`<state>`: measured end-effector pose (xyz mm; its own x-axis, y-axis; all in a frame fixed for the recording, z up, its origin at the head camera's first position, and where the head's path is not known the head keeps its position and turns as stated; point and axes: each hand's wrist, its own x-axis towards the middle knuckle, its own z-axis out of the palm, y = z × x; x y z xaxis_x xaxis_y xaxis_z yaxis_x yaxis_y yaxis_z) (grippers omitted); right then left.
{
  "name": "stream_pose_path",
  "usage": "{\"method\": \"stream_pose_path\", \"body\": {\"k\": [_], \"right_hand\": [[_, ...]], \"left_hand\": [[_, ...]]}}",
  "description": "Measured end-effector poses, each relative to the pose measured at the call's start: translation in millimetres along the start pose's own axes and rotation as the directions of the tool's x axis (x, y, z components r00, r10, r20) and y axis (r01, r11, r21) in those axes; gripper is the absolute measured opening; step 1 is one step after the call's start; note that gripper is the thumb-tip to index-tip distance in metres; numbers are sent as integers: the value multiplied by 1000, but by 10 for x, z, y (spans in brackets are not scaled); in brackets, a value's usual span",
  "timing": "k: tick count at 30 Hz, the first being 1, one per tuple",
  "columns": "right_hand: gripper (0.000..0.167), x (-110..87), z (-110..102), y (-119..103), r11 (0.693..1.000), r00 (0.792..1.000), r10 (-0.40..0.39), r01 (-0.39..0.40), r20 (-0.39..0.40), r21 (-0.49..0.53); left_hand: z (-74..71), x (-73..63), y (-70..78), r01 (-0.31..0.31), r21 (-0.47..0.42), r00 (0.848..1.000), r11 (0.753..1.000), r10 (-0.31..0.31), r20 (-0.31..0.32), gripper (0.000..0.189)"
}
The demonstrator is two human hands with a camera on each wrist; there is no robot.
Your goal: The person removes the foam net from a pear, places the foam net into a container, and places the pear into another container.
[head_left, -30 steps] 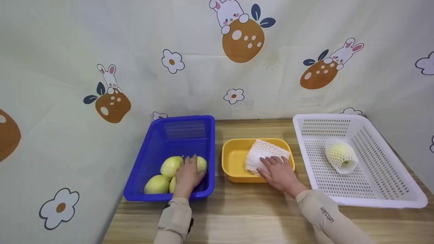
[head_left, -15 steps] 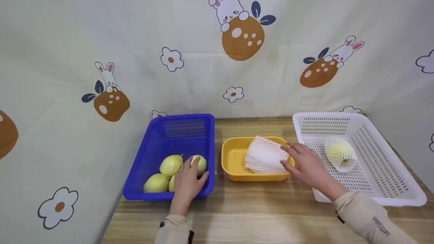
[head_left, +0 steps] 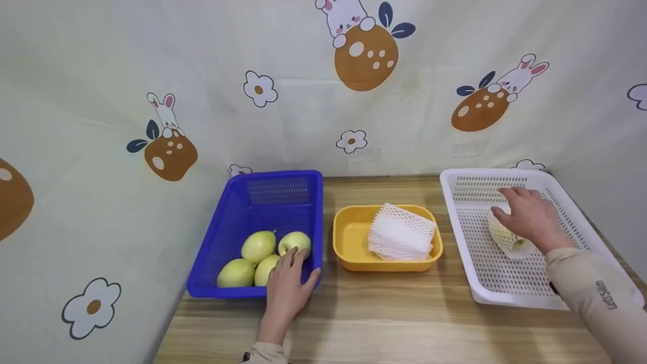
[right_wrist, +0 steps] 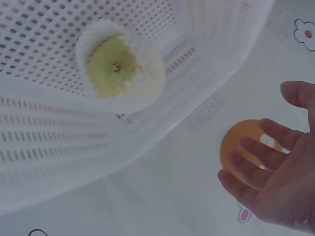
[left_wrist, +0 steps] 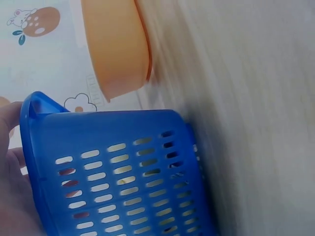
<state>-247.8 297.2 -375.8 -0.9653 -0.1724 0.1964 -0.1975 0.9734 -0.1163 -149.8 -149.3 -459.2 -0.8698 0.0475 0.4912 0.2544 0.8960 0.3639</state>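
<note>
My left hand [head_left: 288, 290] is over the near edge of the blue basket [head_left: 204, 258], its fingers loosely extended and its fingertips close to a yellow-green pear [head_left: 294, 241]; whether they touch it I cannot tell. Several such pears lie in that basket. My right hand [head_left: 529, 217] hovers above the white basket [head_left: 467, 263] with fingers relaxed and nothing held. Beneath it sits a pear in a white foam net [head_left: 518, 248], partly hidden by the hand in the head view; in the right wrist view the netted pear [right_wrist: 118, 69] shows its stem end.
Between the baskets stands a yellow container [head_left: 351, 237] with white foam net sleeves [head_left: 402, 235] lying inside. All of these rest on a wooden table [head_left: 374, 313]. A curtain [head_left: 288, 126] printed with rabbits and flowers hangs behind and at the sides.
My right hand has left the foam nets and moved right, over the white basket. The left hand has drawn back slightly towards me, so more of the right-hand pear shows.
</note>
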Motion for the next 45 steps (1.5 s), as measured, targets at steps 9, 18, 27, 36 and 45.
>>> {"method": "stream_pose_path", "body": {"k": [9,18,27,36,45], "right_hand": [[57,-8,213,271,994,992,90,-84,85,-70],[77,25,394,339,984,974,117,-87,194,-155],[88,87,509,311,978,952,150,-103,267,-183],[89,187,713,420,965,911,247,-202,331,-166],[81,266,1104,674,962,954,215,-169,208,-216]], "left_hand": [[33,-109,97,16,102,994,995,-27,106,57],[65,-168,126,-11,216,991,976,-18,134,62],[80,-185,122,-31,249,993,968,1,121,63],[86,-182,115,-39,236,996,971,17,93,64],[85,-186,114,-22,231,994,973,-4,110,65]]}}
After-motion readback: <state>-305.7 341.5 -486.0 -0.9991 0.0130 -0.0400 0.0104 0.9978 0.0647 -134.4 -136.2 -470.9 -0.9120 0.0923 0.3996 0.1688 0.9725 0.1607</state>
